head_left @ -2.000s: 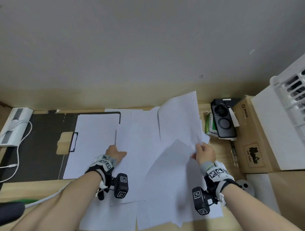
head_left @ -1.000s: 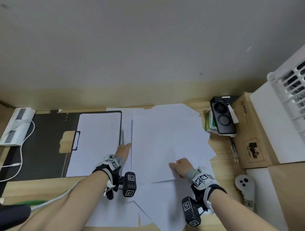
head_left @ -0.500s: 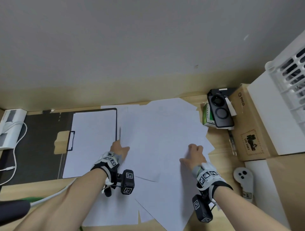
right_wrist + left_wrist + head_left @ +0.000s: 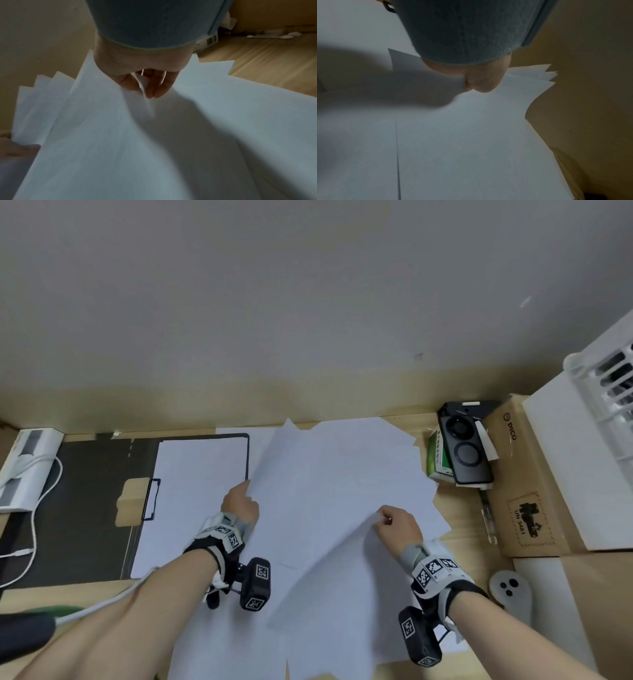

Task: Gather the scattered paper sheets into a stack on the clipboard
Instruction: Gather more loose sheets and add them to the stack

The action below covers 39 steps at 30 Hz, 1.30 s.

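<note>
White paper fills the space between your hands: your right hand (image 4: 397,523) pinches the corner of one raised sheet (image 4: 329,542) between thumb and fingertips (image 4: 154,86), lifting it so it bows above the layers beneath. Your left hand (image 4: 239,503) grips the left edge of the gathered sheets (image 4: 342,474), fingers curled on the paper just beside the right border of the clipboard (image 4: 247,453). In the left wrist view the hand closes on that edge, with several corners fanned out past it. The loose sheets overlap in an uneven pile across the middle of the wooden tabletop (image 4: 459,546), their corners pointing different ways, and more lie nearer you under both forearms. The clipboard lies to the left on a black mat (image 4: 92,508), one sheet already flat on it, its clip (image 4: 150,499) on the left side. Beyond the mat, a white power strip (image 4: 24,467) with a cable sits at the far left. To the right of the pile stand a green box (image 4: 436,457) with a black device (image 4: 467,453) on top, a cardboard box (image 4: 524,481), and a grey controller (image 4: 510,589) nearer you.
</note>
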Each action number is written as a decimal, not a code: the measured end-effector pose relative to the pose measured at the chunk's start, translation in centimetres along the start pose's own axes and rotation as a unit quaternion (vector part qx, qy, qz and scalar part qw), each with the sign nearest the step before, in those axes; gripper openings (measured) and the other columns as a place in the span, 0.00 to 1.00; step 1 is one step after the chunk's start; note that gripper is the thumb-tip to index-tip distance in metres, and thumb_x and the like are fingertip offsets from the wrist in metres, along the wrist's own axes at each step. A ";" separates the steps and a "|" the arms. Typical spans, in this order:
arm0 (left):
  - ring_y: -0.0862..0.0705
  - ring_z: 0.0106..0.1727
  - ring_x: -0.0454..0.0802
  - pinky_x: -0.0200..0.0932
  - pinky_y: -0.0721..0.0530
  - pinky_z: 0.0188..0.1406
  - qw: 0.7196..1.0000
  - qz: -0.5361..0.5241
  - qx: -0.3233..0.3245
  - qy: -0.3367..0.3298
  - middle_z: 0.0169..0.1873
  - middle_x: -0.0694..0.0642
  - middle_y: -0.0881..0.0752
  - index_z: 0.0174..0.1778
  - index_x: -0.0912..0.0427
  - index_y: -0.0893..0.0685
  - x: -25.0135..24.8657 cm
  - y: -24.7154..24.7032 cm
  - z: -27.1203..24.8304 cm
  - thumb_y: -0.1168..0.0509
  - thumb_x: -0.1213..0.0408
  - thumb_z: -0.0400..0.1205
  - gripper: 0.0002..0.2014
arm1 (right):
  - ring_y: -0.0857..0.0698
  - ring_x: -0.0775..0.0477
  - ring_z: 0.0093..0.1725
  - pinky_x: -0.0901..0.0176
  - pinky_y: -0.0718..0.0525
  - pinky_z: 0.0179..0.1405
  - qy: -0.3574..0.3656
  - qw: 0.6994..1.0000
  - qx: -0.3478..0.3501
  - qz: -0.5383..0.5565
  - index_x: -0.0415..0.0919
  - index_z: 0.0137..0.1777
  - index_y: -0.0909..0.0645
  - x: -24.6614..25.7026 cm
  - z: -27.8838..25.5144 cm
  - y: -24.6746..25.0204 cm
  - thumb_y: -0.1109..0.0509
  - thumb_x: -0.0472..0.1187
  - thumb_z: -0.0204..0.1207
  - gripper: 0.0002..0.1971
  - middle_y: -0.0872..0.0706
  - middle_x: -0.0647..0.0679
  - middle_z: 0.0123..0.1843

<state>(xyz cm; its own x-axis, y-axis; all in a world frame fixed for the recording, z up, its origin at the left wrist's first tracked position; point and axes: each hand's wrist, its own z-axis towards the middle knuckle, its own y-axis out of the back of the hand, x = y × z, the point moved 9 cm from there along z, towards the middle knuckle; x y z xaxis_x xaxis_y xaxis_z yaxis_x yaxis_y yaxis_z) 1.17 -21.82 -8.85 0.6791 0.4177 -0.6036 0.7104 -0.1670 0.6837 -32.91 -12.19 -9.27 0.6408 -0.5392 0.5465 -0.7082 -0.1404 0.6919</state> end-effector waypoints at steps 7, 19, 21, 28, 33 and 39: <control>0.23 0.32 0.47 0.35 0.31 0.26 0.996 0.003 0.091 0.005 0.32 0.51 0.20 0.48 0.60 0.15 -0.3 -2.7 -1.5 0.51 0.81 0.77 0.21 | 0.20 0.45 0.38 0.58 0.25 0.35 0.042 0.993 -0.031 0.107 0.45 0.46 0.18 6.8 1.6 -1.2 0.35 0.33 0.72 0.08 0.17 0.49 0.36; 0.13 0.50 0.56 0.41 0.19 0.46 0.965 -0.115 0.199 0.124 0.45 0.56 0.14 0.53 0.61 0.16 2.0 -5.6 -2.5 0.36 0.45 0.81 0.20 | 0.40 0.42 0.84 0.46 0.34 0.80 0.025 0.994 -0.073 0.077 0.43 0.85 0.47 3.1 3.3 -2.6 0.31 0.35 0.77 0.39 0.49 0.44 0.87; 0.14 0.44 0.53 0.36 0.19 0.35 0.971 -0.092 0.202 0.087 0.41 0.53 0.13 0.49 0.60 0.14 1.8 -6.0 -2.6 0.31 0.56 0.79 0.11 | 0.38 0.39 0.82 0.44 0.33 0.79 -0.021 0.992 -0.105 0.068 0.40 0.83 0.42 0.1 2.4 -1.7 0.30 0.34 0.75 0.37 0.42 0.41 0.84; 0.17 0.34 0.50 0.38 0.19 0.31 0.972 -0.118 0.198 0.038 0.35 0.54 0.15 0.38 0.59 0.18 -0.4 -5.3 -3.1 0.41 0.75 0.78 0.10 | 0.22 0.39 0.68 0.53 0.25 0.62 -0.068 0.975 -0.082 0.196 0.37 0.79 0.37 -1.2 0.3 -1.3 0.25 0.38 0.74 0.35 0.27 0.43 0.69; 0.13 0.50 0.56 0.49 0.15 0.54 0.950 -0.267 0.161 0.025 0.48 0.56 0.11 0.49 0.54 0.14 -3.8 -0.9 -3.0 0.37 0.78 0.79 0.14 | 0.16 0.44 0.61 0.60 0.19 0.52 -0.053 0.939 0.023 0.339 0.37 0.66 0.23 4.6 -1.2 -0.2 0.19 0.43 0.71 0.26 0.16 0.51 0.58; 0.12 0.54 0.63 0.60 0.14 0.58 0.942 -0.315 0.114 0.013 0.52 0.64 0.11 0.56 0.67 0.19 -7.7 4.1 -1.0 0.26 0.72 0.70 0.18 | 0.09 0.41 0.52 0.48 0.13 0.58 0.055 0.903 0.005 0.425 0.33 0.53 0.12 13.1 -0.7 3.8 0.17 0.29 0.62 0.17 0.07 0.40 0.50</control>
<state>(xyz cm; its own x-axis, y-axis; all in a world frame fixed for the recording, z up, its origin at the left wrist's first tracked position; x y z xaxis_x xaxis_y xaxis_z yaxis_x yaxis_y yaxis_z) -1.35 -24.84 -1.01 0.1073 0.5190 -0.8480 0.9942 -0.0645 0.0863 -27.02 -19.20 0.81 -0.1116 -0.3701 0.9223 -0.9603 0.2789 -0.0043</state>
